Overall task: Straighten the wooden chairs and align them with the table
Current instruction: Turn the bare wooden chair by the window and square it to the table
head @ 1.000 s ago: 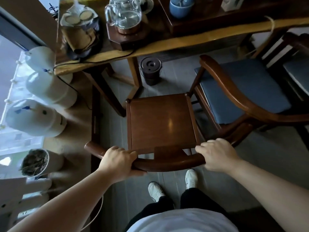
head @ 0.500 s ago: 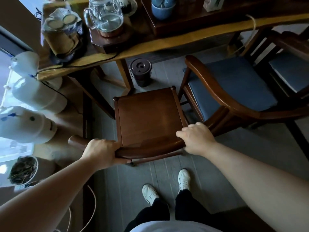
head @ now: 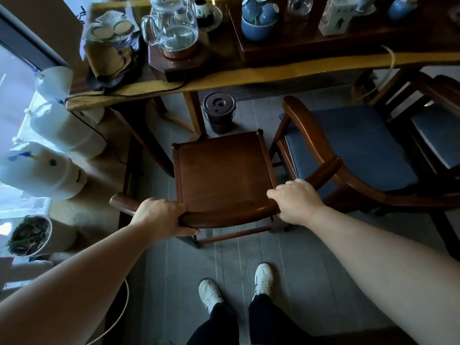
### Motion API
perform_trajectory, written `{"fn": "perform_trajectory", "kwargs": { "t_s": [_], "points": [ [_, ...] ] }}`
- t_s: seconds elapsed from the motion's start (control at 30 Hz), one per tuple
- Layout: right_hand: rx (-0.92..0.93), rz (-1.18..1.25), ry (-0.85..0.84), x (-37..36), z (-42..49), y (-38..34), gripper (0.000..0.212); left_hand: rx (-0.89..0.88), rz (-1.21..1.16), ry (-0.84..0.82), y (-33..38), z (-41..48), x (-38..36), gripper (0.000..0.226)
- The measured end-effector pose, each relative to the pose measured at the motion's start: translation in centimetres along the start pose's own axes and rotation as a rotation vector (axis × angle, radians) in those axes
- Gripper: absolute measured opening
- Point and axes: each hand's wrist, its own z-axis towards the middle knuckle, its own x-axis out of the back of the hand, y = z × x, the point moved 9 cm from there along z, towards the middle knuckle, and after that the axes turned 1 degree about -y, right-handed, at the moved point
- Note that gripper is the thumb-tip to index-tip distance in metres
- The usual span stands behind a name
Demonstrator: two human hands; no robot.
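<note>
A dark wooden chair (head: 224,170) with a bare square seat stands in front of me, facing the long wooden table (head: 273,70). Its curved back rail runs across the near side. My left hand (head: 159,216) is shut on the left part of that rail, my right hand (head: 295,199) on the right part. The seat's front edge lies just short of the table edge. To the right stands a second wooden chair (head: 348,145) with a blue cushion, turned at an angle, its armrest close to my right hand. A third cushioned chair (head: 438,135) shows at the far right.
A small dark lidded bin (head: 219,113) sits on the floor under the table, right ahead of the seat. On the table stand a glass kettle (head: 171,26) and blue cups (head: 258,18). Large water jugs (head: 42,168) and a potted plant (head: 29,235) crowd the left.
The chair has slid forward toward the table, with both hands still on its back rail. My arms are stretched out further and my feet stand further behind it.
</note>
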Motion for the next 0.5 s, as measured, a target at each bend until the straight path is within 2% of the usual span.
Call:
{"fn": "perform_trajectory", "kwargs": {
  "t_s": [0.2, 0.4, 0.5],
  "points": [
    [-0.011, 0.004, -0.014, -0.1, -0.1, -0.8, 0.021, -0.005, -0.011, -0.051, -0.4, -0.5, -0.1, 0.060],
    [-0.016, 0.041, 0.046, -0.3, -0.3, -3.6, 0.018, -0.032, 0.087, -0.086, -2.2, -1.5, 0.2, 0.076],
    [-0.011, 0.051, 0.064, -0.2, -0.1, -3.8, 0.017, -0.007, 0.059, -0.112, -2.9, -1.5, 0.2, 0.067]
  ]
}}
